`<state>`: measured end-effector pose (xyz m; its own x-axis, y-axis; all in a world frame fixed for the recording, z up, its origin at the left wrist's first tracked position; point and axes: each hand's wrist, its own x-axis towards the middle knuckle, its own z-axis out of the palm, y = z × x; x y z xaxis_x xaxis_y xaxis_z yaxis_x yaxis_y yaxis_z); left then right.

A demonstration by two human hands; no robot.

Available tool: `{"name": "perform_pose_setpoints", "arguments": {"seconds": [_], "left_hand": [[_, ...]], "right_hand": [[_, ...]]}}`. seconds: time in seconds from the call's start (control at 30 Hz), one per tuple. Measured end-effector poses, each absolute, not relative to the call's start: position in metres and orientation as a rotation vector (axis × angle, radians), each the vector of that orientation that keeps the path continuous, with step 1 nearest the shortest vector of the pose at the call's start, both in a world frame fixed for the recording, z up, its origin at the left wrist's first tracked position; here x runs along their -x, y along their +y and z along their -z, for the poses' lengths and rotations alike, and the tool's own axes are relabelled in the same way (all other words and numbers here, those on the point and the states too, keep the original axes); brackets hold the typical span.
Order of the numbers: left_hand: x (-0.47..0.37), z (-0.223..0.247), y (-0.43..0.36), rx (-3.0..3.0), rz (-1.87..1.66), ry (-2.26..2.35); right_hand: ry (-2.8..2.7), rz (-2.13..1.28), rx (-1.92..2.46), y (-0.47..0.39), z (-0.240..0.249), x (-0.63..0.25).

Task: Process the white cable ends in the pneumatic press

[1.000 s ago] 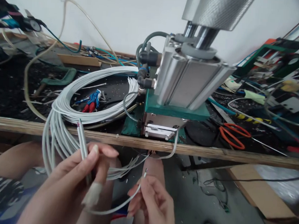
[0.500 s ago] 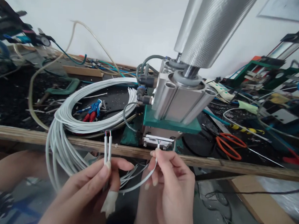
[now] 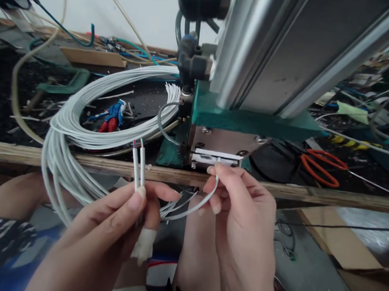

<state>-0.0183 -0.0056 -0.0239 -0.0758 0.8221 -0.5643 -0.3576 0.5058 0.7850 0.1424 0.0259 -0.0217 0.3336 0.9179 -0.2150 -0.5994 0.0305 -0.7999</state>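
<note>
My left hand (image 3: 112, 228) pinches two white cable ends (image 3: 138, 168) upright, their stripped coloured tips showing; one finger wears white tape. My right hand (image 3: 243, 213) holds another white cable (image 3: 194, 208) and presses its end into the white slot (image 3: 218, 157) at the front of the pneumatic press machine (image 3: 248, 118). A large coil of white cables (image 3: 84, 126) lies on the bench and hangs over its wooden edge (image 3: 34, 156) beside my left wrist.
Red and blue pliers (image 3: 109, 119) lie inside the coil. Orange scissors (image 3: 320, 167) rest on the bench to the right of the machine. Hoses, tools and scraps litter the black benchtop. A cardboard piece (image 3: 349, 240) lies on the floor.
My right hand rose from below the bench edge and brought its cable end up to the machine's slot. My left hand turned its two cable ends upright. The view moved closer to the machine.
</note>
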Motion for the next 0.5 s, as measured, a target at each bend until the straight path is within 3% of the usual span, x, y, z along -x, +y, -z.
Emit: {"name": "perform_pose_setpoints", "arguments": {"seconds": [0.5], "left_hand": [[0.0198, 0.0223, -0.0087, -0.386, -0.991, 1.314]], "right_hand": [[-0.364, -1.222, 0.98, 0.0275, 0.0195, -0.1409]]}}
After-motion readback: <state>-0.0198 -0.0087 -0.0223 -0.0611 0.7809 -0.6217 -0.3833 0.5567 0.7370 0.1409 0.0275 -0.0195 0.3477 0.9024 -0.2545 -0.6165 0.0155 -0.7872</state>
